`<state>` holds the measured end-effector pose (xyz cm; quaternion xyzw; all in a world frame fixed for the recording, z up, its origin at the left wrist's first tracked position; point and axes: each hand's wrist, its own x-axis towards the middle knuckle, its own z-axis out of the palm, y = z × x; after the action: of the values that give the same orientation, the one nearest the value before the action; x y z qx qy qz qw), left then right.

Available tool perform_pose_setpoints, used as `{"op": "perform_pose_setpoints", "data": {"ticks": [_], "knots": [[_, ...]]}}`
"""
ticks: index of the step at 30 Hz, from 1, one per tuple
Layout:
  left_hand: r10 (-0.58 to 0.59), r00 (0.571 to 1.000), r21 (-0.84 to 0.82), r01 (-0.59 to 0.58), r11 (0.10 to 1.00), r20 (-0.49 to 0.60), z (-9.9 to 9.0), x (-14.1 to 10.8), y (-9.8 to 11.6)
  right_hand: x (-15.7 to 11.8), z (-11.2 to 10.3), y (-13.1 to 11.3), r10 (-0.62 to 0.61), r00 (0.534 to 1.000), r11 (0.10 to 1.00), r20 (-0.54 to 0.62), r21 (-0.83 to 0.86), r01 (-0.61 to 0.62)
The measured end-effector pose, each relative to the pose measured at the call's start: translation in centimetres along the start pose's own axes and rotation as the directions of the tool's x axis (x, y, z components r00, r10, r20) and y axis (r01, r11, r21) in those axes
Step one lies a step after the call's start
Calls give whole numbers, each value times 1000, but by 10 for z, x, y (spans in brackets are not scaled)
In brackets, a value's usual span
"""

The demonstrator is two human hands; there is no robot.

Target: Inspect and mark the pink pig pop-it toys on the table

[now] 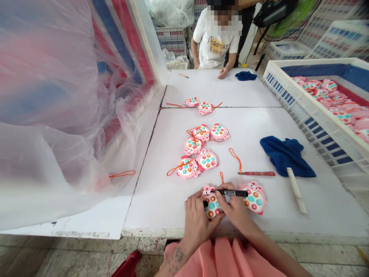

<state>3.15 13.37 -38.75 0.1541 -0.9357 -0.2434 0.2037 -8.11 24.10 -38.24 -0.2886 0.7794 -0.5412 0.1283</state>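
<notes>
My left hand (197, 221) grips a pink-and-white animal-shaped push-bubble toy (211, 207) against the white table (161, 215), and its fingers cover part of the toy. My right hand (235, 207) is shut on a black marker pen (230, 193), which lies across the top of the toy with its tip near the toy's upper left. A second pink toy (253, 198) with an orange cord lies just right of my right hand. Several similar toys (200, 148) with orange cords lie farther up the table.
A red-handled flat tool (256, 173), a white stick (296, 190) and a blue cloth (285, 156) lie to the right. A white crate of pink toys (317, 104) stands at the right edge. Clear plastic sheeting (57, 115) hangs left. A co-worker's hand (222, 73) rests on the far table edge.
</notes>
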Motion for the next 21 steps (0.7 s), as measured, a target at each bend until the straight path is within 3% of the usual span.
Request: {"op": "perform_pose_setpoints", "data": {"ticks": [21], "knots": [[-2, 1000, 3, 2, 1000, 8, 1, -1, -1, -1, 0, 0, 5, 1000, 1000, 20, 13, -6]]}}
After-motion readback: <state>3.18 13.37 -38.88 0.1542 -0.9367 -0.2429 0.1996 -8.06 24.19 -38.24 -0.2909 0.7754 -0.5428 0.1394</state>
